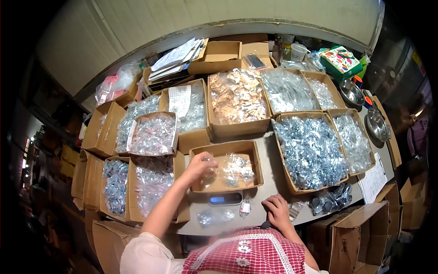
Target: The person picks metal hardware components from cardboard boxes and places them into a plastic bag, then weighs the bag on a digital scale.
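Observation:
My left hand reaches over the left side of a shallow cardboard box, its fingers closed on a small clear plastic packet, partly blurred. More clear packets with small parts lie in the right half of this box. Directly in front of the box sits a small scale with a lit blue display. My right hand rests on the tabletop near its front edge, fingers apart and holding nothing. Beside it lie a small packet with a white label and a clear packet of metal pieces.
Boxes of bagged parts surround the work spot: copper-coloured pieces behind, bluish-silver packets to the right, clear packets to the left. Flat clear bags lie in front. Metal bowls and a clipboard with paper stand far right.

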Motion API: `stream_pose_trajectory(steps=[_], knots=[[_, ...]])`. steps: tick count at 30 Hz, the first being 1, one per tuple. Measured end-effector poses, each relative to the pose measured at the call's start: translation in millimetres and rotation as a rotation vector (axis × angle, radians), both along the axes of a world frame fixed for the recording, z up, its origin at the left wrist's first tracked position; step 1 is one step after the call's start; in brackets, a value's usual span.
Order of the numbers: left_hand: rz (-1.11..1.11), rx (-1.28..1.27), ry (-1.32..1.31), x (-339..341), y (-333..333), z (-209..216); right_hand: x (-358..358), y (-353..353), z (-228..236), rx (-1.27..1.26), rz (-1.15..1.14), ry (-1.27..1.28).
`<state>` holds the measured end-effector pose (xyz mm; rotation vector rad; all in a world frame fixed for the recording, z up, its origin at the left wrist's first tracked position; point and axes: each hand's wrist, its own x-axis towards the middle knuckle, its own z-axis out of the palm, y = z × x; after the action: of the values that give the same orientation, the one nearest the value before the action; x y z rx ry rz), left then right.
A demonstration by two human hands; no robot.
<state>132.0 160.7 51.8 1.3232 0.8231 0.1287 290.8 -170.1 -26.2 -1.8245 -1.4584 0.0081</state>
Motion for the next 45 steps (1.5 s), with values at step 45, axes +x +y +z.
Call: stream_pose_trajectory(steps=[45], knots=[[0.018,0.246,0.049,-14,-13,21,-5,-9,-7,-0.087,0.027,0.058]])
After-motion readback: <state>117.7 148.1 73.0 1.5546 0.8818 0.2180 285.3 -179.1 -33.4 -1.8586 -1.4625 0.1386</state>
